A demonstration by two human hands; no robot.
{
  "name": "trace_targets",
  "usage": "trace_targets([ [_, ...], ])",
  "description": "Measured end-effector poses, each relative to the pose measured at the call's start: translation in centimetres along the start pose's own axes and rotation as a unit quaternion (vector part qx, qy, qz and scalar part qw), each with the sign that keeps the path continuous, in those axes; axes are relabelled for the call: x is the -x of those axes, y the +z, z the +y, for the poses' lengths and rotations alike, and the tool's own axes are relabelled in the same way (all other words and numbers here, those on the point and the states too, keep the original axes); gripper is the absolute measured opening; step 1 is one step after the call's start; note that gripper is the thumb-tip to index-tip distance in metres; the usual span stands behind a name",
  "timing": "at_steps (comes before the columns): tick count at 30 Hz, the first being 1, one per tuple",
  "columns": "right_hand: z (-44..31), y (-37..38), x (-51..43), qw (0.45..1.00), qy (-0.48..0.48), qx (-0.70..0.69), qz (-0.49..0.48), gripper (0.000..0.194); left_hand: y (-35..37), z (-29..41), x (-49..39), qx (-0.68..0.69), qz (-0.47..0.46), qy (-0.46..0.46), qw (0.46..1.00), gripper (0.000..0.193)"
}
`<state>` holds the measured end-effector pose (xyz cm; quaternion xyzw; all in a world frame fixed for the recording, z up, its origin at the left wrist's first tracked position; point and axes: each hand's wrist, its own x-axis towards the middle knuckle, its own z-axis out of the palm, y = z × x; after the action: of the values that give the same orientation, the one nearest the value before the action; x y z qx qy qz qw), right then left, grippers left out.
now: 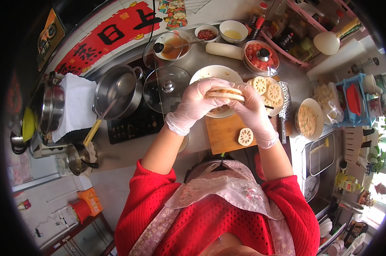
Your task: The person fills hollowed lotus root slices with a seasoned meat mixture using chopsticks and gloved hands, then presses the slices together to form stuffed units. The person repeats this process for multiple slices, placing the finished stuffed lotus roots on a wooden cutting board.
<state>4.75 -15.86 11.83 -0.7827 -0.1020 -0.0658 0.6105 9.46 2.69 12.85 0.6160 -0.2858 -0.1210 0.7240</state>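
Observation:
My left hand (196, 104) and my right hand (252, 112), both in clear disposable gloves, grip a sandwich of two lotus root slices (225, 93) with filling between them. They hold it over a white bowl (212, 71), which they partly hide; some filling shows inside it. One lotus root slice (245, 137) lies on the wooden cutting board (223, 134) below my right hand. More lotus root slices (273, 91) are piled on a plate just right of the bowl, with a dark stick end poking out beside my right hand.
A cleaver (284, 128) lies right of the board, near a bowl of filling (306, 119). Behind stand a lidded bowl of chopped tomato (257, 59) and a bowl of broth (173, 44). Left are a glass lid (167, 99), a steel pot (108, 104) and a skimmer (100, 120).

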Motion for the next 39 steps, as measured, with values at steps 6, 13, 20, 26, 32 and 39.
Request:
trace_targets([
  [6, -0.2, -0.1, -0.3, 0.997, -0.035, 0.074, -0.004, 0.034, 0.0, -1.1, 0.4, 0.065, 0.026, -0.027, 0.997, 0.032],
  [13, 0.0, 0.4, -0.1, 0.960, 0.152, -0.234, 0.030, 0.036, 0.0, -2.7, 0.3, 0.200, 0.087, -0.075, 0.973, 0.030],
  [20, 0.4, 0.5, -0.1, 0.975, 0.117, -0.187, -0.008, 0.028, 0.1, -3.0, 0.9, 0.155, 0.101, -0.094, 0.978, 0.027],
  [26, -0.1, 1.2, -0.1, 0.953, 0.128, -0.275, 0.004, 0.030, 0.2, -3.7, 0.7, 0.199, 0.142, -0.104, 0.964, 0.023],
  [32, 0.0, 1.0, 0.1, 0.930, 0.198, -0.309, 0.020, 0.036, 0.2, -4.2, 0.8, 0.233, 0.148, -0.117, 0.954, 0.028],
  [39, -0.4, 0.9, 0.3, 0.926, 0.146, -0.346, 0.021, 0.037, 0.1, -4.7, 1.1, 0.224, 0.125, -0.159, 0.953, 0.028],
])
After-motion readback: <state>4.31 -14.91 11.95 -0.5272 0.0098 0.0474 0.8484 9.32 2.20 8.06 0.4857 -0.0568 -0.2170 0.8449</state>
